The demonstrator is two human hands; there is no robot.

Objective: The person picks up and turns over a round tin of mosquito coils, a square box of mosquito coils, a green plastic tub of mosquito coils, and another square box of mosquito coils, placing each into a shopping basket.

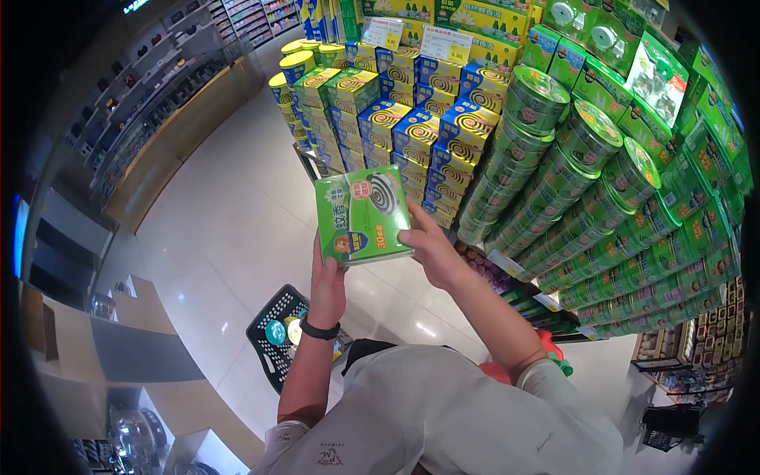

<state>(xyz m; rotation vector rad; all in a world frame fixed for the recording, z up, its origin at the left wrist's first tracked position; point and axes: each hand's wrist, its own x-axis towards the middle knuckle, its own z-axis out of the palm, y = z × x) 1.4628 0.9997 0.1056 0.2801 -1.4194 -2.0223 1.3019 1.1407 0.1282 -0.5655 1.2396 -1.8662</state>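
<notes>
A green box of mosquito coils (362, 215), with a black spiral printed on its top face, is held between my two hands in front of my chest. My left hand (327, 277), with a dark band at the wrist, grips the box's lower left side. My right hand (433, 249) holds its right side, thumb resting on the top face. The fingers beneath the box are partly hidden. Just beyond it rise stacks of blue and yellow coil boxes (418, 127).
Columns of green round tins (582, 142) stand to the right of the boxes. Price cards (447, 43) are propped at the back. A dark shopping basket (273, 317) holding several items is on the tiled floor (214, 229) at lower left. Wooden counters (182, 111) curve along the left.
</notes>
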